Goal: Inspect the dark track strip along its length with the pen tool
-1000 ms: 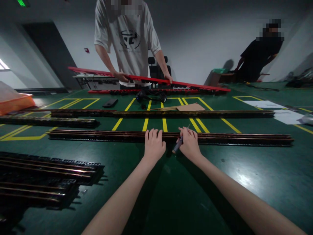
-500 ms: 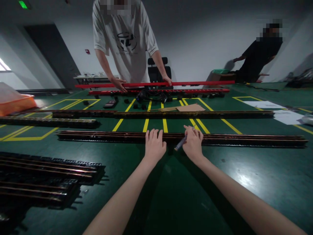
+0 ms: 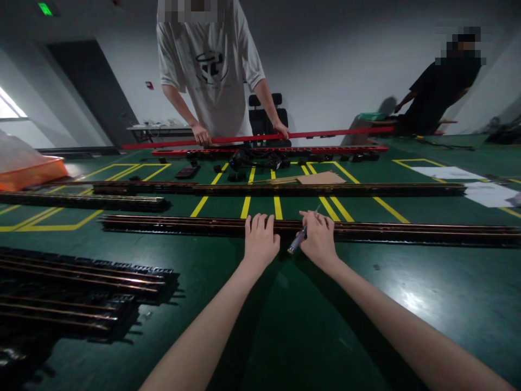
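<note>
A long black rail (image 3: 391,233) with copper-coloured strips lies across the green table in front of me. My left hand (image 3: 261,239) rests on its near edge, fingers curled over the top and thumb to the right, closed on the rail. Just to the right, my right hand (image 3: 319,236) is closed round a slim pen-like tool (image 3: 297,241), whose thick end points down and left and whose thin tip sticks out above the fingers. The fingers of that hand also lie over the rail. What is under both palms is hidden.
Stacked rails (image 3: 81,277) lie at the near left; another long rail (image 3: 366,189) runs behind mine. Beyond are cardboard (image 3: 321,178), papers (image 3: 490,194), small black parts and an orange bin (image 3: 32,172). A person (image 3: 211,70) opposite holds a red bar (image 3: 334,133).
The view has shifted slightly. My right hand has moved a little left, closer to my left hand, with the tool. The person opposite has shifted a hand along the red bar, which now tilts.
</note>
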Motion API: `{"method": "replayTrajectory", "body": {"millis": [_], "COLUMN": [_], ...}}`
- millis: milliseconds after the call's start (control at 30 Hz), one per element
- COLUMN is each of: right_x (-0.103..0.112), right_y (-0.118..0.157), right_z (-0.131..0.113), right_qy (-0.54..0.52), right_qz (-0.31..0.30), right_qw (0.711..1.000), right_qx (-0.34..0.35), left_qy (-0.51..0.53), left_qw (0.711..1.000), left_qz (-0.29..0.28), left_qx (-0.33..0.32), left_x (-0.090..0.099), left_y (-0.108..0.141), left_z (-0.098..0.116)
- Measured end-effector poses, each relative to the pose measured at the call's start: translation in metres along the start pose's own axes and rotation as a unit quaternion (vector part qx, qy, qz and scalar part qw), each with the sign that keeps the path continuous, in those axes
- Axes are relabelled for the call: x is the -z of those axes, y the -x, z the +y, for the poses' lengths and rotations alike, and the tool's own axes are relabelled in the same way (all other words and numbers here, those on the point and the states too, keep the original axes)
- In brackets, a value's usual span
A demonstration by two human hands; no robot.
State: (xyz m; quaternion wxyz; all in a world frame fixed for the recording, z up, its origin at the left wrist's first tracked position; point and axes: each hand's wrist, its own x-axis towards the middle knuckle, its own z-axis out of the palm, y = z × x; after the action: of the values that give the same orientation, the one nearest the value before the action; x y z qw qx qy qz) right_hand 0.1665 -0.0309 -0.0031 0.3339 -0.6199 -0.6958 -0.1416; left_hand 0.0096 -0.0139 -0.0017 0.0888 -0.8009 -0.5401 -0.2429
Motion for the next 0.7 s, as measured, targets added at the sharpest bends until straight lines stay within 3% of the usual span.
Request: {"method": "replayTrajectory", "body": {"millis": [233, 500, 700], "right_x": [0.004, 0.005, 0.001], "right_y": [0.001, 0.003, 0.002], "right_z": [0.006, 0.012, 0.008], "right_qy": [0.025, 0.014, 0.032], "right_qz": [0.033, 0.008, -0.002], "right_qw": [0.998, 0.998, 0.999], "right_qx": [-0.042, 0.06, 0.03], "left_qy": [0.002, 0.007, 0.021], "left_qw": [1.0, 1.0, 1.0], "left_qz": [0.001, -0.005, -0.009], "left_qx": [-0.002, -0.003, -0.002], "left_x": [0.001, 0.002, 0.001], "left_y": [0.0, 0.001, 0.0], "left_z": [0.0, 0.001, 0.002]}}
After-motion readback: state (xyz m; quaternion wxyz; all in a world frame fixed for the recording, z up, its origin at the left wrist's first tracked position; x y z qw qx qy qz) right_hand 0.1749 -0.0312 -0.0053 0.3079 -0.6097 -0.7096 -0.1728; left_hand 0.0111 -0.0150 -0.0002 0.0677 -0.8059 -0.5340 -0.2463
